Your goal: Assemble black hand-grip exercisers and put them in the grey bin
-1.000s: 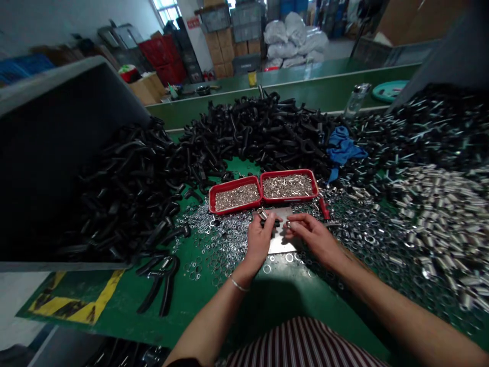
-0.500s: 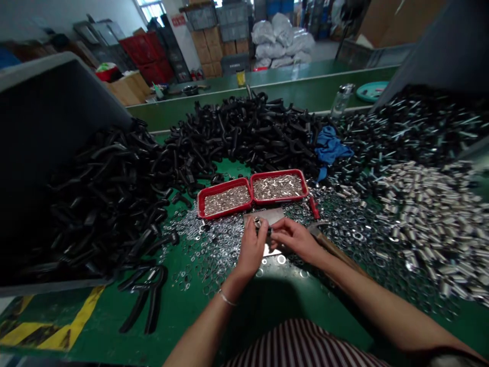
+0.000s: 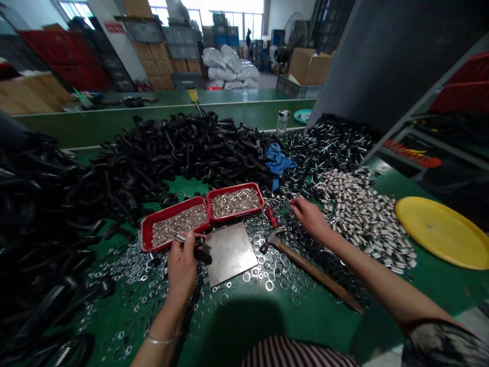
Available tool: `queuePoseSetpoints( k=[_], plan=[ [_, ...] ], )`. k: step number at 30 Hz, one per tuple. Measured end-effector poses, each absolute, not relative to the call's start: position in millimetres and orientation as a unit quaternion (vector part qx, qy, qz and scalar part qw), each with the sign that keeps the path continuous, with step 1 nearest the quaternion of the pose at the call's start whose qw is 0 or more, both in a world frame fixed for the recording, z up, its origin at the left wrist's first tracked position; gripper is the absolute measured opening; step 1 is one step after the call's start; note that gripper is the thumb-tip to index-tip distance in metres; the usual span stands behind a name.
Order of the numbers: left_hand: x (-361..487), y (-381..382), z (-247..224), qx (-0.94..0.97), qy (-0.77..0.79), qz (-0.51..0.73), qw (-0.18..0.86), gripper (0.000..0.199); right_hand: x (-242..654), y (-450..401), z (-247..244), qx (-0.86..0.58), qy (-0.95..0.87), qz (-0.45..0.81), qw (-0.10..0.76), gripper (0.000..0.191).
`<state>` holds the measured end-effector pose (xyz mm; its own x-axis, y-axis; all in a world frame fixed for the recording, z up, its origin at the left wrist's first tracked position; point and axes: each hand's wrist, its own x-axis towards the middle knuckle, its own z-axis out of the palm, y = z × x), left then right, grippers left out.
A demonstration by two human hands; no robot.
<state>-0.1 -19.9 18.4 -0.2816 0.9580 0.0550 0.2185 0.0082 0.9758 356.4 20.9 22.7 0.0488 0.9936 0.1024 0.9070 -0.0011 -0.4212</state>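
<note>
My left hand (image 3: 182, 267) is closed around a black part with a silver metal end (image 3: 203, 255), held by the front edge of the left red tray (image 3: 144, 235). Beside it, a bare flat metal plate (image 3: 231, 255) lies on the table. My right hand (image 3: 311, 219) is out to the right, fingers curled, over the edge of the loose small parts; whatever it may hold is hidden. Near it are a pile of silver metal sleeves (image 3: 353, 214) and a pile of black parts with thin metal pins (image 3: 336, 142). A claw hammer (image 3: 309, 270) rests between plate and right forearm.
Black handle-like parts (image 3: 183, 148) are heaped across the back and left. A second red tray (image 3: 263, 196) holds small metal pieces. Loose rings (image 3: 269, 285) scatter around the plate. A blue cloth (image 3: 278, 162), glass jar (image 3: 282, 122), red-handled tool (image 3: 272, 216) and yellow round lid (image 3: 439, 232) are also there.
My hands were together over the plate and are now apart, the right one moved toward the metal sleeves, the left staying with the black part. The view has turned right.
</note>
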Motion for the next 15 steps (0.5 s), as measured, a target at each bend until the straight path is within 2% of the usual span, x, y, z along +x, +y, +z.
queuePoseSetpoints(
  k=[3,9,12,15],
  plan=[
    [8,-15,14,0.434,0.605,0.534,0.4,0.036,418,55,18,-0.773,-0.616,0.031,0.15,0.02],
    [50,-15,6,0.355,0.522,0.548,0.549,0.037,451,85,3,-0.787,-0.608,0.048,0.089,0.007],
    [54,-11,2,0.255,0.466,0.583,0.614,0.038,465,97,-1,-0.769,-0.631,0.081,0.068,0.022],
    [48,-11,-1,0.21,0.447,0.6,0.629,0.039,472,103,2,-0.773,-0.626,0.078,0.069,0.03]
  ],
)
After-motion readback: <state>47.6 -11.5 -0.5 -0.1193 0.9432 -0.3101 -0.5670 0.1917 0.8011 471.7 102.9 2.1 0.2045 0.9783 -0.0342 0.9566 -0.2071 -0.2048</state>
